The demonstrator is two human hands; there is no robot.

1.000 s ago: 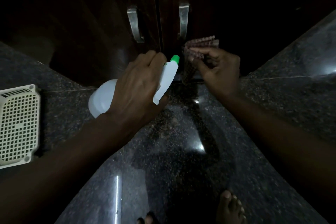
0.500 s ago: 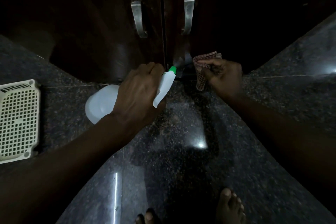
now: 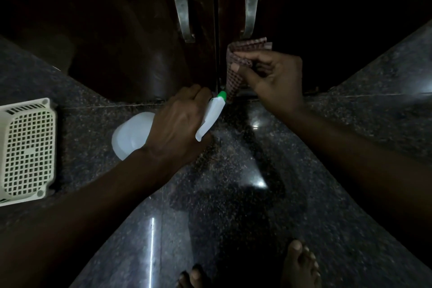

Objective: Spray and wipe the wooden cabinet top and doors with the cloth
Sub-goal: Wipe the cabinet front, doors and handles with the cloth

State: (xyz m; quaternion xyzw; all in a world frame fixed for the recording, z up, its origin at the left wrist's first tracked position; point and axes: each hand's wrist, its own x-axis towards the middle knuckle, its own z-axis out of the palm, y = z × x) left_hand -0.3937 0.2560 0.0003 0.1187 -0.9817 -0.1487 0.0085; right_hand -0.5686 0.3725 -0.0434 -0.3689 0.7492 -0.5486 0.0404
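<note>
The left hand (image 3: 177, 124) grips a white plastic spray bottle (image 3: 131, 133) around its neck. The bottle's green nozzle (image 3: 222, 95) points at the bottom of the seam between the two dark wooden cabinet doors (image 3: 140, 42). The right hand (image 3: 278, 77) pinches a folded red-and-white checked cloth (image 3: 233, 84) against the right door, just below one of two curved metal handles (image 3: 250, 11). Below lies a glossy, dark speckled granite floor (image 3: 233, 194). A cream plastic lattice crate (image 3: 25, 147) sits at the left edge, and bare toes (image 3: 301, 266) show at the bottom.
</note>
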